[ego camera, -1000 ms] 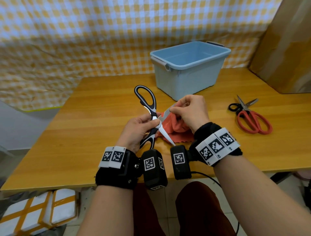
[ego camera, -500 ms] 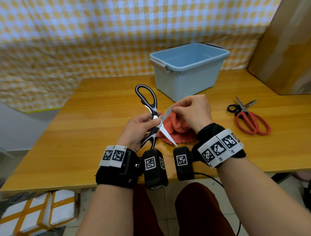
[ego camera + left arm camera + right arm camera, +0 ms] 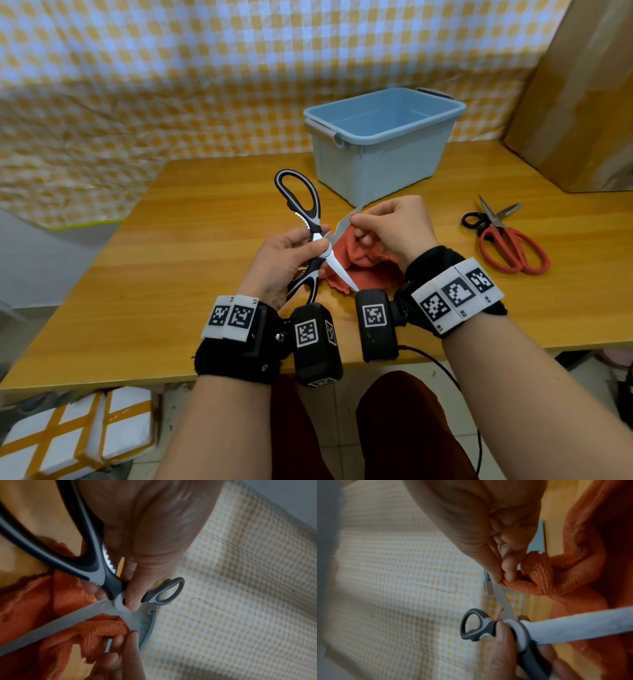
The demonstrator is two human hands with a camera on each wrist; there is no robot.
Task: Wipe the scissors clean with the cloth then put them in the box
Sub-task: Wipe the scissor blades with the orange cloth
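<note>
Black-and-grey kitchen scissors (image 3: 301, 209) (image 3: 96, 573) (image 3: 477, 626) are spread wide above the table's near middle. My left hand (image 3: 291, 257) grips them at the pivot, thumb on the white pivot disc (image 3: 120, 601). One blade points toward me, the other up and right. My right hand (image 3: 394, 229) pinches the orange cloth (image 3: 363, 267) (image 3: 68, 601) (image 3: 539, 582) against the far end of that upper blade (image 3: 503, 599). The rest of the cloth hangs below my right hand onto the table. The light blue box (image 3: 383, 144) stands just behind, with nothing visible inside.
Red-handled scissors lying over a black-handled pair (image 3: 507, 246) rest on the wooden table (image 3: 171, 260) to the right. A brown cardboard sheet (image 3: 575, 102) leans at the far right. A checked yellow-and-white cloth (image 3: 171, 85) hangs behind the table.
My right hand has slid the cloth outward along the upper blade, from near the pivot toward its tip. The left hand keeps its grip in the same place.
</note>
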